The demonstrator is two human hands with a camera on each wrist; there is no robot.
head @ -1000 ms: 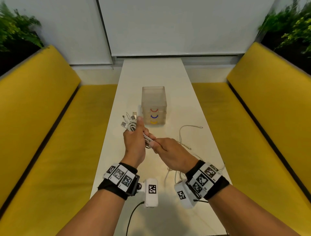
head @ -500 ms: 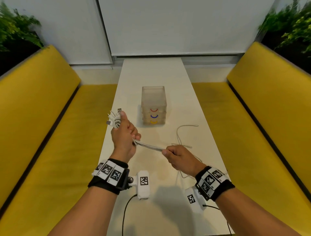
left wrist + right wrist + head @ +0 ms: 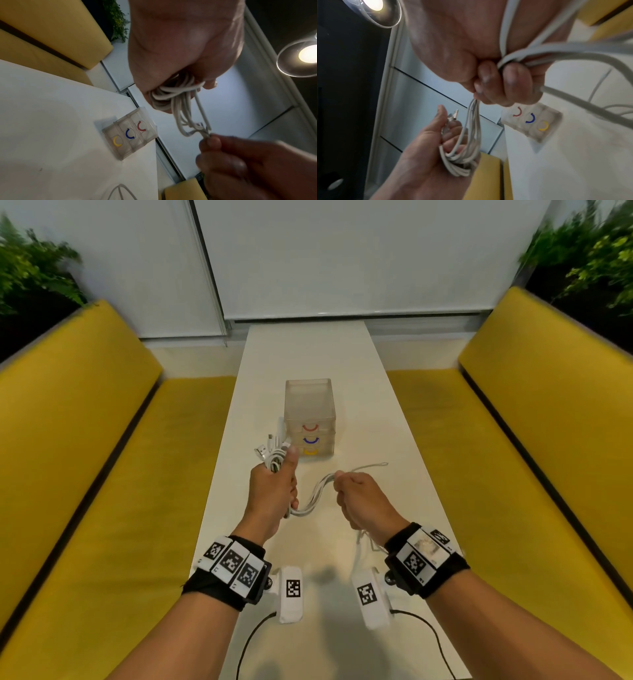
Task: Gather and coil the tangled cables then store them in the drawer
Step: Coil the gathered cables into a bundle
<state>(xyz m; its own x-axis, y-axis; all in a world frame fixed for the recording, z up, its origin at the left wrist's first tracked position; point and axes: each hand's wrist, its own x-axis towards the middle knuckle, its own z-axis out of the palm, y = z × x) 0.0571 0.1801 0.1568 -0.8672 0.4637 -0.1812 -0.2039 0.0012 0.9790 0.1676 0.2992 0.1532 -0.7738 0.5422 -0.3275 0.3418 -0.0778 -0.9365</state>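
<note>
Hands (image 3: 272, 494) (image 3: 363, 501) both grip white cables (image 3: 313, 496) tightly.

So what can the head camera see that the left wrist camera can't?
Only the head view shows the cable plugs sticking out above the left hand, both wrist bands, and the loose cable end on the table.

Only the left wrist view shows the ceiling lamp and the coiled loops under the left hand's curled fingers.

Both show the white cables stretched between the two hands, the right hand pinching them, and the closed drawer box.
</note>
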